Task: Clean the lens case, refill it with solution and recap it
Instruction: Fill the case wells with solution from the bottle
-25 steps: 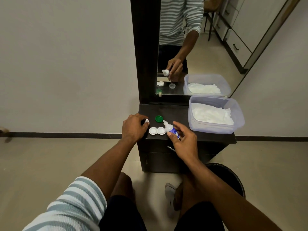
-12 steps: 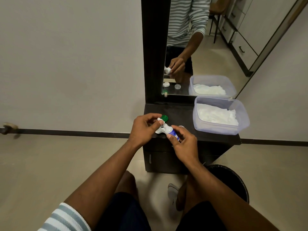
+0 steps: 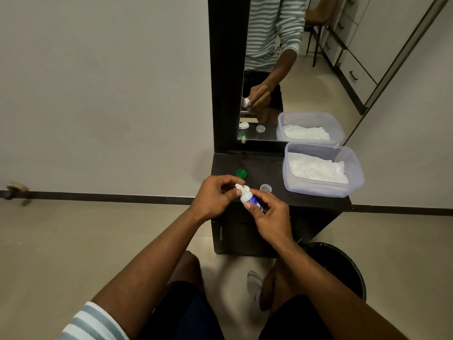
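Dark dresser top (image 3: pixel 274 168) below a mirror: lens case (image 3: pixel 239 187), lifted off the top a moment ago, pinched in left hand (image 3: pixel 215 196); right hand (image 3: pixel 270 217) grips solution bottle (image 3: pixel 251 200), nozzle at case, refilling likely; green cap (image 3: pixel 241 174) at 12 o'clock

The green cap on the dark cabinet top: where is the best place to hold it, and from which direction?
Pinch the green cap by its round side wall, coming straight down from above. It lies flat with its open side up on the cabinet top, clear of both hands and the small clear cap.
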